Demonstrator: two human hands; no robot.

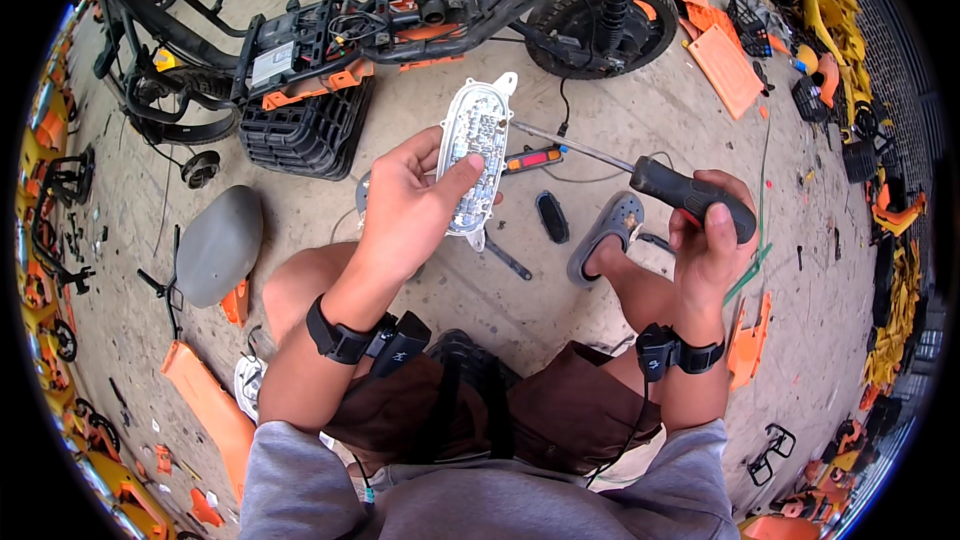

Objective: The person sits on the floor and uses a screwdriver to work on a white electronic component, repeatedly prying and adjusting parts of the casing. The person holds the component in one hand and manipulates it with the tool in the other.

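1. White oval part (475,125) – up in front of the person, above the floor (480,310), held tilted, top leaning slightly right; mounting tabs at both ends, flat face toward the camera, covered in small raised detail too fine to read.
2. Left grip (405,200): closed on the part's left side; thumb pressed flat on the face, fingers wrapped behind, fingertips just showing past the right edge.
3. Right grip (712,240): wrapped round the handle of a screwdriver (665,183); black handle, long metal shaft pointing left; tip at the part's right rim – can't tell if it touches.
4. Both wrists: black strap with a small black device; left (400,343), right (656,352).
5. Floor just beyond and below the part: black piece with orange-red lens (535,159); black oval piece (551,217); dark rod (508,260); grey clog (607,235) on the person's right foot.
6. Left: grey rounded seat-like part (220,245); long orange panel (212,410).
7. Right: narrow orange panel (748,345); green strip (748,275).
8. Far side: motorbike frame (490,8) with wheel (545,35); black slatted crate (300,135) under it; orange panel (725,70) lying right of the wheel; yellow parts (845,15) piled along the edge.
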